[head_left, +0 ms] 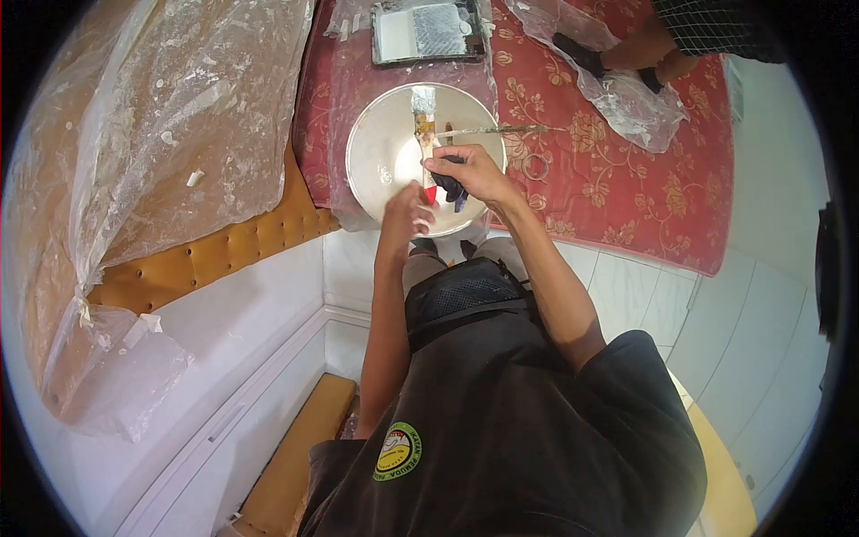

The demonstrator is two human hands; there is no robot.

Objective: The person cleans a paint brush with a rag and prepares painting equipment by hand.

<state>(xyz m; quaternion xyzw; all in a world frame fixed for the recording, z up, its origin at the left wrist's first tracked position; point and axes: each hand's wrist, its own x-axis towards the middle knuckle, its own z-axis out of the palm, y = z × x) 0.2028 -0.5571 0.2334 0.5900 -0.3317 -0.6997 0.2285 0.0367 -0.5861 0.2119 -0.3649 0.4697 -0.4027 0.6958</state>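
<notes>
My right hand [479,174] is closed round the handle of a paintbrush [425,125] above a large white bucket [365,161]. Its bristles, coated pale, point away from me, and the handle has a red end. Something black and soft [450,186], like a piece of cloth or a glove, is bunched beneath the same hand. Close beside the handle's red end is my left hand [407,217], its fingers smeared by motion. Whitish paint shows inside the bucket. A thin, stained stick [510,130] reaches across its right rim.
Beyond the bucket lies a paint tray [394,36] with white paint. Red floral fabric [644,197] spreads behind and right, carrying a ring [537,167] and plastic sheet [640,112], where another person's feet [582,55] rest. Plastic drapes the tufted headboard [201,264] at left.
</notes>
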